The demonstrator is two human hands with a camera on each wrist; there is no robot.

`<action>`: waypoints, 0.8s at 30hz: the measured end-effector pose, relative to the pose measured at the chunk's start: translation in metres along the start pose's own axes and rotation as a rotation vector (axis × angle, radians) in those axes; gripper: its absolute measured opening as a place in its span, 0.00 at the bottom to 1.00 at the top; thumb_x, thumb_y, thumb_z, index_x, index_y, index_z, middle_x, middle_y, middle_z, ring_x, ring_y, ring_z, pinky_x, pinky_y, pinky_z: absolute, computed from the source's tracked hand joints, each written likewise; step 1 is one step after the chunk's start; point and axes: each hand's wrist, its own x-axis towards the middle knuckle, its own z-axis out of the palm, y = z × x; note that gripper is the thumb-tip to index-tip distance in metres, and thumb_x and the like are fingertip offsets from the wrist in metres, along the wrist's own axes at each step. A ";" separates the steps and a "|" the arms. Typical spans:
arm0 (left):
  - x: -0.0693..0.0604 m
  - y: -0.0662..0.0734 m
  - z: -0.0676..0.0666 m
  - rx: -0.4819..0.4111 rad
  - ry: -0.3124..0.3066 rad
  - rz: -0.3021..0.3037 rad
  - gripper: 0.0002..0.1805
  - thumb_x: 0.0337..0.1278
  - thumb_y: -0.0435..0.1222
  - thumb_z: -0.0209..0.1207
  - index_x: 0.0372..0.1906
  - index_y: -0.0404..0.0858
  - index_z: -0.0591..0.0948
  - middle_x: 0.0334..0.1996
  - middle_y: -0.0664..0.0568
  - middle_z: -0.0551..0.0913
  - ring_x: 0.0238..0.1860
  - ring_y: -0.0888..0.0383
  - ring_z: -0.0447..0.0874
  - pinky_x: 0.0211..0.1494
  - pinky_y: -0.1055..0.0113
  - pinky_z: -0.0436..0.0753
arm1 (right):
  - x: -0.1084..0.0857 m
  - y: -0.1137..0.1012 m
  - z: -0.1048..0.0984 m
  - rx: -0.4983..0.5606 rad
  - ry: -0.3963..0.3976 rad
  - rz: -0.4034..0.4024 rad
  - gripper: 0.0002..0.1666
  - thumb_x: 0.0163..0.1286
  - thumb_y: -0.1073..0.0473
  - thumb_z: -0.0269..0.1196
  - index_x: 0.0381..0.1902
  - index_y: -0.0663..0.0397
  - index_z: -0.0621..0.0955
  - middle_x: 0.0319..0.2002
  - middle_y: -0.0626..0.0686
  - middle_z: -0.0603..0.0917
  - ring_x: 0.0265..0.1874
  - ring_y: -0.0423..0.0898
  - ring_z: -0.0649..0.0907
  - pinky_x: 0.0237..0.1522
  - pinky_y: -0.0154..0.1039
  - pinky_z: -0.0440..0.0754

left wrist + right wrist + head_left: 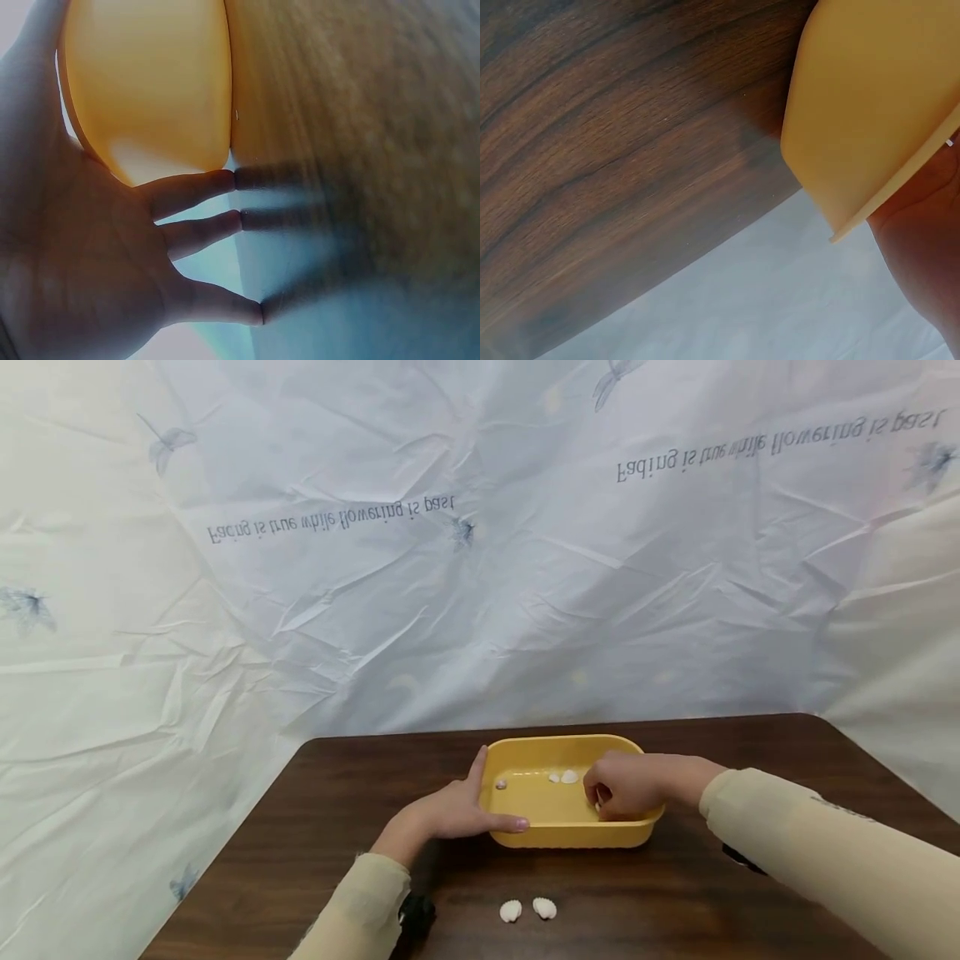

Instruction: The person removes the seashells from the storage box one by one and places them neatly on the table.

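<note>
A yellow tray lies on the dark wooden table. My left hand spreads round its left end, thumb on the near rim and a finger along the far left corner; in the left wrist view the hand has its fingers straight against the tray wall. Inside the tray's right part, my right hand has curled fingers pinching a small pale shell, mostly hidden. Beside it lie white shells, with a small pinkish shell at the left. The right wrist view shows the tray's outer wall.
Two white shells, one at the left and one at the right, lie on the table in front of the tray. A pale printed sheet hangs behind the table's back edge.
</note>
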 end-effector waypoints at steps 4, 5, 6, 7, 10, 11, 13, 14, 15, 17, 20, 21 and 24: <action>-0.001 -0.002 0.000 -0.005 0.006 -0.002 0.79 0.47 0.74 0.70 0.88 0.51 0.29 0.74 0.31 0.73 0.68 0.48 0.80 0.71 0.48 0.78 | -0.003 -0.001 0.001 0.003 0.005 -0.002 0.05 0.71 0.61 0.71 0.36 0.45 0.86 0.27 0.41 0.80 0.26 0.36 0.74 0.33 0.34 0.74; -0.001 -0.002 0.000 -0.005 0.007 0.000 0.79 0.47 0.74 0.70 0.88 0.51 0.29 0.74 0.30 0.74 0.67 0.48 0.80 0.71 0.48 0.78 | -0.004 0.000 0.002 0.001 0.010 -0.004 0.05 0.71 0.62 0.70 0.36 0.45 0.86 0.27 0.41 0.80 0.26 0.36 0.74 0.33 0.34 0.74; -0.001 -0.002 0.000 -0.004 0.008 0.004 0.79 0.47 0.74 0.70 0.88 0.50 0.29 0.73 0.30 0.74 0.67 0.48 0.80 0.71 0.48 0.78 | -0.004 0.000 0.002 -0.001 0.012 -0.006 0.05 0.71 0.63 0.70 0.36 0.46 0.86 0.27 0.41 0.80 0.26 0.36 0.74 0.33 0.34 0.74; -0.001 -0.002 0.001 -0.001 0.008 0.004 0.79 0.46 0.74 0.70 0.88 0.51 0.29 0.72 0.31 0.75 0.66 0.48 0.81 0.70 0.48 0.79 | -0.005 0.000 0.002 0.001 0.012 -0.007 0.05 0.71 0.63 0.70 0.36 0.46 0.86 0.27 0.41 0.80 0.26 0.35 0.74 0.33 0.34 0.75; -0.001 -0.003 0.002 -0.009 -0.002 0.011 0.79 0.46 0.74 0.70 0.88 0.51 0.29 0.70 0.32 0.77 0.62 0.50 0.82 0.69 0.49 0.79 | -0.006 0.000 0.004 -0.010 0.010 -0.012 0.07 0.71 0.65 0.69 0.36 0.46 0.86 0.29 0.40 0.81 0.27 0.34 0.75 0.35 0.33 0.76; -0.001 -0.003 0.002 -0.013 -0.004 0.015 0.80 0.46 0.74 0.70 0.88 0.51 0.29 0.69 0.32 0.78 0.61 0.51 0.82 0.69 0.49 0.79 | -0.006 0.001 0.004 -0.013 0.010 -0.014 0.07 0.70 0.65 0.69 0.36 0.46 0.86 0.30 0.40 0.82 0.28 0.34 0.76 0.35 0.34 0.77; 0.000 -0.003 0.002 -0.012 -0.004 0.013 0.79 0.46 0.74 0.70 0.88 0.51 0.29 0.69 0.33 0.79 0.60 0.52 0.82 0.68 0.50 0.80 | -0.006 0.001 0.005 -0.012 0.008 -0.010 0.08 0.70 0.66 0.69 0.36 0.46 0.86 0.31 0.40 0.82 0.29 0.35 0.76 0.36 0.34 0.77; 0.000 -0.004 0.003 -0.015 -0.005 0.013 0.79 0.46 0.74 0.70 0.88 0.51 0.29 0.68 0.33 0.79 0.60 0.52 0.82 0.68 0.50 0.79 | -0.005 0.002 0.005 -0.011 0.007 -0.007 0.08 0.70 0.67 0.69 0.37 0.46 0.86 0.31 0.40 0.82 0.29 0.35 0.76 0.36 0.34 0.78; 0.000 -0.003 0.003 -0.013 -0.004 0.013 0.79 0.46 0.74 0.70 0.88 0.51 0.29 0.69 0.33 0.79 0.60 0.52 0.82 0.68 0.50 0.79 | -0.005 0.002 0.005 -0.010 0.008 -0.007 0.09 0.69 0.67 0.69 0.37 0.46 0.86 0.32 0.40 0.83 0.30 0.35 0.77 0.37 0.35 0.78; 0.001 -0.003 0.003 -0.009 0.000 0.013 0.80 0.46 0.74 0.70 0.88 0.51 0.29 0.69 0.33 0.78 0.62 0.52 0.82 0.69 0.50 0.79 | -0.006 0.002 0.005 -0.005 0.009 -0.001 0.09 0.69 0.68 0.69 0.38 0.46 0.87 0.32 0.41 0.83 0.30 0.36 0.77 0.37 0.35 0.78; 0.000 -0.003 0.002 -0.011 0.000 0.011 0.80 0.46 0.74 0.70 0.88 0.51 0.29 0.71 0.32 0.77 0.63 0.51 0.82 0.70 0.49 0.79 | -0.005 0.002 0.005 0.012 0.004 0.010 0.09 0.69 0.68 0.69 0.38 0.46 0.87 0.32 0.41 0.83 0.31 0.36 0.77 0.38 0.36 0.79; 0.000 -0.003 0.002 -0.010 0.001 0.010 0.79 0.46 0.74 0.70 0.88 0.51 0.29 0.72 0.32 0.76 0.64 0.51 0.81 0.70 0.49 0.79 | -0.004 0.002 0.004 0.017 0.004 0.011 0.09 0.69 0.68 0.69 0.38 0.46 0.87 0.32 0.41 0.83 0.31 0.36 0.77 0.38 0.36 0.79; 0.000 -0.002 0.000 -0.009 0.003 0.011 0.79 0.46 0.74 0.70 0.88 0.51 0.29 0.72 0.32 0.76 0.65 0.50 0.81 0.70 0.49 0.79 | -0.004 0.003 0.002 0.031 0.009 0.011 0.09 0.68 0.68 0.69 0.37 0.46 0.87 0.32 0.41 0.83 0.30 0.37 0.77 0.37 0.36 0.79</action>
